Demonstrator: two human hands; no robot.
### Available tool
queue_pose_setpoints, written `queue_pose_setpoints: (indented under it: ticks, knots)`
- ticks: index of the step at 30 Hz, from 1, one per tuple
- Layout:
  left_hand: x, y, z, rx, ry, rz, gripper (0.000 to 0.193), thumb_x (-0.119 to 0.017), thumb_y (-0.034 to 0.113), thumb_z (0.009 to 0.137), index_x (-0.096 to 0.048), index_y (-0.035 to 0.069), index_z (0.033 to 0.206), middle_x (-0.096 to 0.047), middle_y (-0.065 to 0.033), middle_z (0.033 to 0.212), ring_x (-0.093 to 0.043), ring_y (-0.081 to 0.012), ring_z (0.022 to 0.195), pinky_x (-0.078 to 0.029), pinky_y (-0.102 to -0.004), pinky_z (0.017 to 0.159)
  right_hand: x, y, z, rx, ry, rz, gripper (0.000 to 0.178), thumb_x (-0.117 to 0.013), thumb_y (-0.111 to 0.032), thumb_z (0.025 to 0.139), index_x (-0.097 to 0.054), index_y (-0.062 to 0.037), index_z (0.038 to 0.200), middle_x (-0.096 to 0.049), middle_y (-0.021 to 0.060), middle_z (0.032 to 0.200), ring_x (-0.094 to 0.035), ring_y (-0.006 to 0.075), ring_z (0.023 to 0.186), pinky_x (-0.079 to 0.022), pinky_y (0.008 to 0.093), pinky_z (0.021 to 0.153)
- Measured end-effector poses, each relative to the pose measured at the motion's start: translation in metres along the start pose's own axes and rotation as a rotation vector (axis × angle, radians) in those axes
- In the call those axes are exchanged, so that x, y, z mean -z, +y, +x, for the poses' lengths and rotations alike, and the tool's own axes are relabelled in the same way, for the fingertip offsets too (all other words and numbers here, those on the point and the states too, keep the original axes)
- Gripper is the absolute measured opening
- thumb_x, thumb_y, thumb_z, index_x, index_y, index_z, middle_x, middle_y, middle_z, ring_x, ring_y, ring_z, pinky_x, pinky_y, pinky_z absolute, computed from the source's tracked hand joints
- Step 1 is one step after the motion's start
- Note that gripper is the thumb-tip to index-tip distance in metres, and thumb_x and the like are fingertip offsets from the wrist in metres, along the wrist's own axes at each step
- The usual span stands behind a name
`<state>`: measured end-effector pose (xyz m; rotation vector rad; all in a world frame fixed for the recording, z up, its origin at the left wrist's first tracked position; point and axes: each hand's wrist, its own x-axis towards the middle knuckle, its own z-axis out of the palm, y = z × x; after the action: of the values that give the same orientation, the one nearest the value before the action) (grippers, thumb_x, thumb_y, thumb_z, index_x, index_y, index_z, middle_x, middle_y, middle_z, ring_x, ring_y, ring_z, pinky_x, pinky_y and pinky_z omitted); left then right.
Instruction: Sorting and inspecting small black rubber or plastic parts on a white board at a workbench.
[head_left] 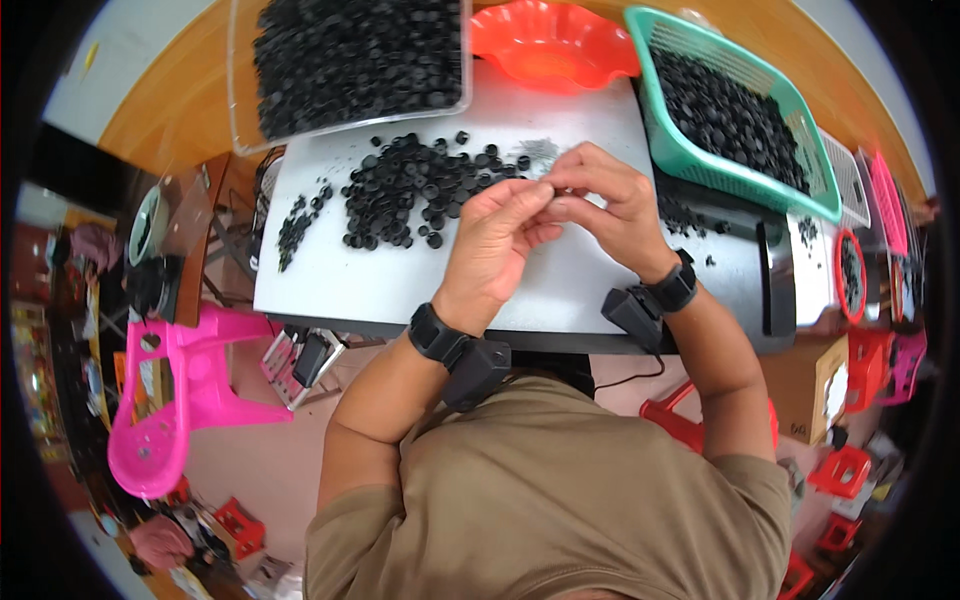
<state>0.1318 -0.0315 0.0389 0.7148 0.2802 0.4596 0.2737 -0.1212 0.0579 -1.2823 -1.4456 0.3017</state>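
Note:
Above the white tabletop [340, 285] my two hands meet, fingertips close together. My left hand [494, 240] is closed in a pinch of thumb and fingers, and so is my right hand [615, 200]. Between them is a small dark piece, mostly covered by the fingers and too small to name. Left of my hands spreads a pile of small round black caps [400, 190]. Smaller black parts [298, 230] lie scattered at the table's left side. Just beyond my fingers is a little heap of thin silvery pieces [540, 150].
A clear plastic bin [467, 85] full of black parts stands at the back left. Beside it are a wavy orange-red bowl [555, 45] and a green basket [648, 95] holding more black parts. Pink plastic seating [185, 400] stands left, a cardboard box [800, 385] right.

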Motion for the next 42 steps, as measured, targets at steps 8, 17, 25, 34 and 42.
queue_pose_setpoints:
  ticks: [8,17,25,34,42]
  knots:
    - [0.002,-0.005,-0.015,0.032,-0.006,-0.049,0.018,-0.058,0.016,0.089,-0.062,0.003,0.101,-0.064,-0.0053,0.095,-0.06,-0.0126,0.086,-0.047,-0.0256,0.074,-0.005,-0.003,-0.006,-0.129,-0.097,0.238,0.013,-0.062,0.0,0.08,-0.064,0.0011,0.093,-0.056,0.0088,0.096,-0.057,0.0149,0.086,-0.049,0.026,0.073]
    - [0.018,0.013,-0.045,-0.242,0.181,0.593,0.015,-0.061,0.007,0.085,-0.063,0.0,0.098,-0.064,-0.0071,0.086,-0.057,-0.0075,0.069,-0.046,-0.0188,0.059,-0.006,-0.003,-0.005,-0.34,0.015,0.522,0.01,-0.056,0.001,0.085,-0.055,0.0037,0.095,-0.062,0.0129,0.091,-0.061,0.0175,0.078,-0.052,0.0284,0.068]
    - [0.044,0.04,-0.055,-0.598,0.457,1.859,0.021,-0.074,0.008,0.066,-0.062,0.002,0.082,-0.054,-0.0091,0.08,-0.056,-0.0246,0.073,-0.046,-0.0341,0.066,-0.008,0.007,-0.008,-0.418,0.018,0.663,0.012,-0.064,0.003,0.08,-0.056,0.0027,0.09,-0.062,0.009,0.075,-0.061,0.0147,0.063,-0.053,0.0265,0.055]
    - [0.015,0.032,-0.042,-0.525,0.306,1.458,0.021,-0.07,0.0,0.069,-0.055,0.001,0.084,-0.059,-0.0067,0.076,-0.061,-0.016,0.069,-0.048,-0.0268,0.061,-0.017,-0.011,-0.014,-0.43,-0.051,0.701,0.011,-0.062,0.003,0.08,-0.058,0.001,0.091,-0.062,0.0086,0.079,-0.061,0.0133,0.068,-0.052,0.0251,0.055]
    - [-0.002,0.011,-0.018,-0.591,0.116,1.007,0.02,-0.061,-0.008,0.076,-0.055,-0.003,0.094,-0.064,-0.0108,0.083,-0.065,-0.0143,0.073,-0.052,-0.0244,0.065,-0.011,-0.007,-0.009,-0.366,-0.002,0.621,0.011,-0.063,0.0,0.082,-0.059,0.0004,0.092,-0.066,0.0104,0.089,-0.064,0.0149,0.077,-0.052,0.0243,0.06]
